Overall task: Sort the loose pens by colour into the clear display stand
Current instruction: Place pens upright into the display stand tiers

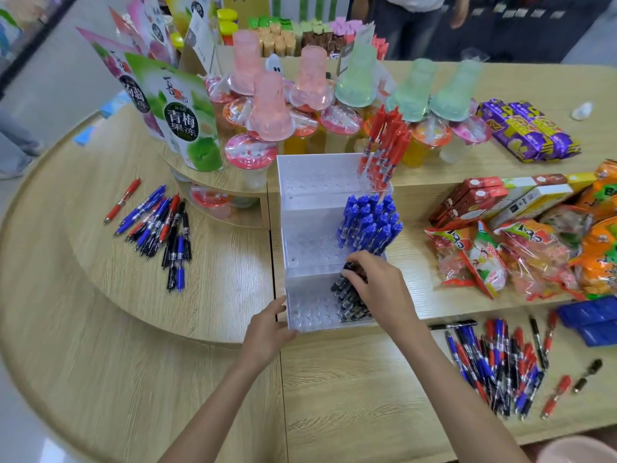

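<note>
The right hand (377, 289) was over the right end of the lowest step of the clear stepped acrylic display stand (310, 228). Its curled fingers pinched the top of a black pen (349, 267), whose long axis stood steep and leaned slightly left, directly under the grip. The left hand (267, 329) pressed relaxed fingers against the stand's front-left corner. The bigger heap of loose mixed pens (494, 362) lay by the pale wooden table's (350, 396) front edge, nearer the right hand.
</note>
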